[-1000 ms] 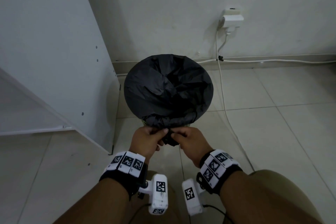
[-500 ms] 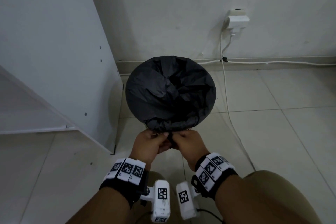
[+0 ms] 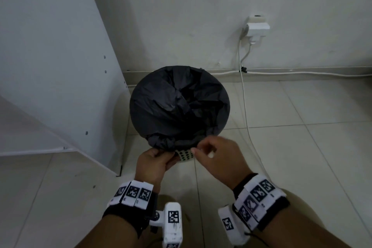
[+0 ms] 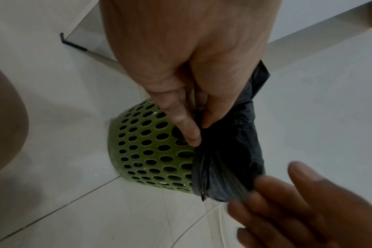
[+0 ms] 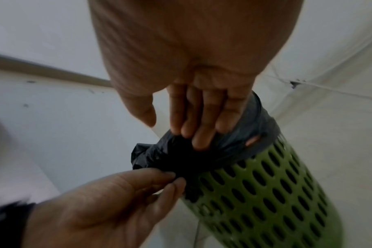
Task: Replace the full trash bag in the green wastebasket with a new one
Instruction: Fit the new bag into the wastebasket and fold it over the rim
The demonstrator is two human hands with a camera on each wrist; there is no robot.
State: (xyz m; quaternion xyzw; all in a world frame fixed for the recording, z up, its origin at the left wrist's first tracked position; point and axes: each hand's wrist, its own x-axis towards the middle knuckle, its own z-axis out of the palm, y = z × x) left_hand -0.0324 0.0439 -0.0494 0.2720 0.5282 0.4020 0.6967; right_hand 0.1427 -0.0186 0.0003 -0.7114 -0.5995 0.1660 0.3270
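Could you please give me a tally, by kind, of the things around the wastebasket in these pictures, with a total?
Wastebasket, green: 1
Trash bag, black: 1
Hands, left pinching the bag, right by its rim: 2
Wall plug, white: 1
Cable, white: 1
Total: 6

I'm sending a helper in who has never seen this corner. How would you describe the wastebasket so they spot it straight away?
Look at the tiled floor below the wall socket, beside the white cabinet panel. There stands the green wastebasket, a round bin with a black trash bag stretched over its rim. Its wall punched with rows of holes sets it apart; nothing else there is green.
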